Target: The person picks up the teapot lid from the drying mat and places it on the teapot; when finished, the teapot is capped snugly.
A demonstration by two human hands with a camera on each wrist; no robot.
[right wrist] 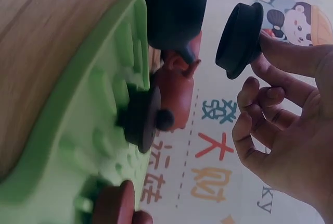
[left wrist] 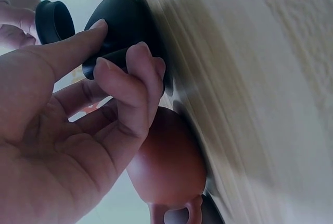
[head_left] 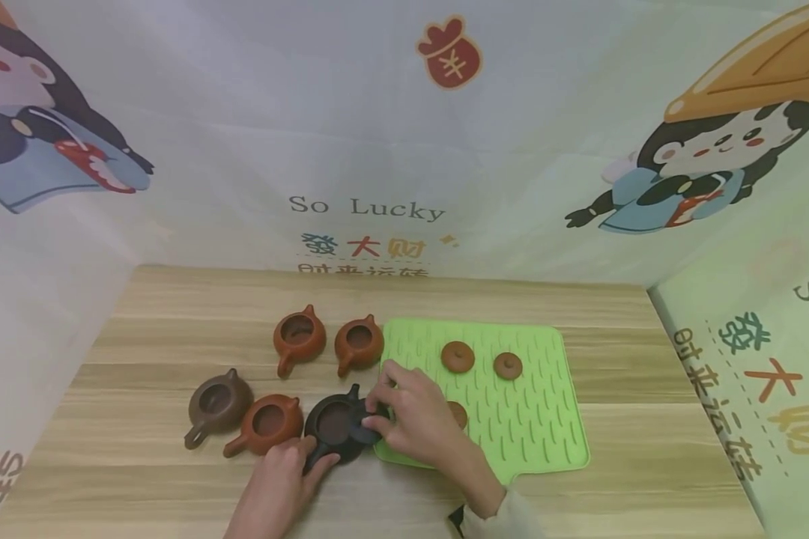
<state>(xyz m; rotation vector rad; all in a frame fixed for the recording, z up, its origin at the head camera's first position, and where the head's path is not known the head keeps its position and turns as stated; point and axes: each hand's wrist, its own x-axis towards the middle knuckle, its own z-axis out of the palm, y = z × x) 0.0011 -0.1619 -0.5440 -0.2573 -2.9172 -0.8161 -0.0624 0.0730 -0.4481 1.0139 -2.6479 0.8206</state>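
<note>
A black teapot without its lid stands on the table, its opening facing up. My left hand grips its handle, with the thumb and curled fingers around it in the left wrist view. My right hand pinches a black teapot lid between thumb and fingers. That lid hangs above the pot's right side, tilted and apart from the opening in the right wrist view. Immediately left of the black pot is a reddish-brown teapot, close to my left hand.
A brown teapot and two reddish ones stand open to the left and behind. On the green mat at right lie reddish lids and a dark lid. A printed cloth wall rises behind the table.
</note>
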